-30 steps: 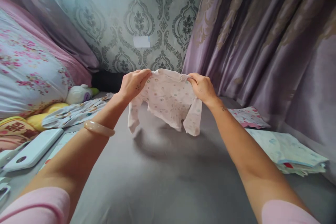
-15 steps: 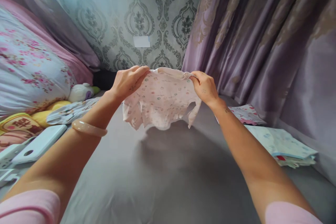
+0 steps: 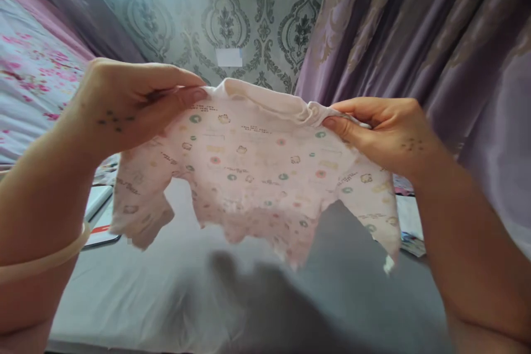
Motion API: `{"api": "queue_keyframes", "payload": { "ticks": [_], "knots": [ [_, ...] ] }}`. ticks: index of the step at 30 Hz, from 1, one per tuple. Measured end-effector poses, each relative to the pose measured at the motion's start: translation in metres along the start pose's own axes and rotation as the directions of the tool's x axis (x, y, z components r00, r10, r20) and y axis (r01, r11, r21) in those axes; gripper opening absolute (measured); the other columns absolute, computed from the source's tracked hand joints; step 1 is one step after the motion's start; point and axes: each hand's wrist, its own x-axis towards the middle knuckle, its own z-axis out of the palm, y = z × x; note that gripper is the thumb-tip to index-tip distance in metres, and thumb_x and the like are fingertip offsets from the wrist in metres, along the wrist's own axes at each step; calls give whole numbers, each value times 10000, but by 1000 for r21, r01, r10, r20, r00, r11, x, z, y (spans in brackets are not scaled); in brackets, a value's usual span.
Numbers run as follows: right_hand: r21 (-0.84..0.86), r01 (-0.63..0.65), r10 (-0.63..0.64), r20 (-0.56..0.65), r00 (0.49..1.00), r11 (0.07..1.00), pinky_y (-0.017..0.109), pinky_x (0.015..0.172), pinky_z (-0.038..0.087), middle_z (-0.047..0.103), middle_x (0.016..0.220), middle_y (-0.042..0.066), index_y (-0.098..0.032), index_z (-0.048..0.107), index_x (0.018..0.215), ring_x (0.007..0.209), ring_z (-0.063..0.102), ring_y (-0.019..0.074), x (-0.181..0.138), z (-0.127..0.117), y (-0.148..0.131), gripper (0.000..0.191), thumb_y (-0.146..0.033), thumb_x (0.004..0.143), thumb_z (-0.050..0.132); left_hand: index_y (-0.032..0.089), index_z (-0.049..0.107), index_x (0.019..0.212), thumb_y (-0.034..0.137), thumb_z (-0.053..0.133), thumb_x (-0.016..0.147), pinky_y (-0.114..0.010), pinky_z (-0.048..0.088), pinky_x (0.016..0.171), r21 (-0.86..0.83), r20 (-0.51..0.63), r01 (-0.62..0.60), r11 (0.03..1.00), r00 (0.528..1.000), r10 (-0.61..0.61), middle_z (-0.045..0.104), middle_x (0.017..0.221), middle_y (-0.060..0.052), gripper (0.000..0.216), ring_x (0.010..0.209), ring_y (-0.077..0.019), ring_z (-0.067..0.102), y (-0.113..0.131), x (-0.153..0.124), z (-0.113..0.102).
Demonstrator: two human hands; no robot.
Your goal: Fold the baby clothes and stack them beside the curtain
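A small pale pink baby top point(image 3: 257, 171) with little printed patterns hangs in the air, close to the camera, above the grey bed sheet point(image 3: 166, 298). My left hand point(image 3: 128, 102) pinches its left shoulder between thumb and fingers. My right hand point(image 3: 381, 130) pinches the right shoulder the same way. The short sleeves and the hem hang loose and blurred below my hands. A pale bangle point(image 3: 41, 257) sits on my left wrist.
A floral quilt point(image 3: 29, 83) is heaped at the left. A white flat object point(image 3: 97, 204) lies on the sheet under my left arm. Folded printed cloths point(image 3: 409, 221) show behind my right wrist. Purple curtains point(image 3: 435, 44) and patterned wallpaper point(image 3: 232, 16) close the far side.
Both hands have lifted the baby top up and toward the camera, so it now fills the middle of the view. The hem flaps with the motion.
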Motion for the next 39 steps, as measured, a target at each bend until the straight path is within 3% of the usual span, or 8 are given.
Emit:
{"api": "queue_keyframes", "payload": {
  "ticks": [4, 6, 9, 12, 16, 21, 27, 39],
  "knots": [
    [132, -202, 160, 272, 949, 970, 282, 473, 428, 723, 773, 34, -241, 763, 1018, 614, 612, 181, 10, 20, 36, 409, -579, 794, 705, 194, 767, 924, 508, 605, 865, -173, 334, 459, -198, 309, 148, 969, 948, -81, 620, 647, 29, 358, 544, -71, 468, -30, 2, 32],
    [122, -250, 184, 392, 901, 961, 264, 483, 409, 712, 758, 24, -218, 769, 965, 590, 584, 154, 12, 43, 66, 392, -564, 809, 672, 188, 761, 945, 521, 584, 863, -177, 373, 473, -215, 513, 222, 951, 854, -84, 672, 721, 14, 386, 580, -92, 512, -55, -5, 68],
    [46, -230, 180, 479, 859, 972, 245, 523, 385, 687, 720, 5, -188, 771, 889, 612, 564, 142, 7, 87, 118, 351, -500, 828, 622, 181, 750, 927, 554, 522, 869, -193, 418, 510, -192, 653, 253, 948, 754, -69, 703, 776, -9, 441, 631, -133, 577, -89, -28, 133],
    [-92, -223, 238, 502, 832, 971, 241, 582, 390, 698, 751, 20, -153, 772, 843, 681, 574, 155, -2, 130, 161, 325, -427, 812, 599, 155, 745, 937, 539, 476, 855, -213, 443, 552, -155, 736, 315, 936, 669, -104, 722, 794, -42, 476, 680, -175, 625, -113, -58, 194],
    [-185, -242, 304, 545, 781, 953, 240, 616, 392, 697, 733, 11, -155, 772, 837, 697, 569, 158, -11, 164, 196, 303, -387, 805, 578, 132, 745, 902, 510, 435, 850, -223, 448, 648, -149, 726, 303, 941, 680, -104, 725, 786, -59, 492, 739, -185, 633, -131, -87, 246],
    [-158, -306, 339, 573, 746, 939, 231, 611, 407, 718, 787, 22, -147, 779, 889, 717, 583, 163, -9, 181, 222, 312, -371, 805, 580, 131, 748, 924, 508, 437, 858, -217, 445, 670, -152, 729, 330, 932, 674, -119, 717, 770, -52, 493, 735, -178, 620, -149, -98, 270],
    [-194, -301, 358, 549, 755, 934, 221, 589, 402, 716, 770, 17, -156, 776, 950, 714, 596, 166, -3, 197, 247, 342, -416, 843, 580, 135, 748, 975, 468, 429, 872, -234, 458, 720, -118, 717, 336, 934, 680, -154, 737, 840, -69, 472, 803, -200, 644, -162, -93, 285],
    [-393, -289, 453, 431, 781, 873, 263, 750, 423, 746, 1001, 56, -236, 737, 1086, 944, 652, 223, 22, 211, 259, 304, -410, 918, 553, 164, 740, 1033, 368, 433, 900, -280, 476, 786, -14, 672, 322, 947, 704, -229, 752, 987, -93, 392, 913, -246, 676, -177, -66, 318]
  ]
}}
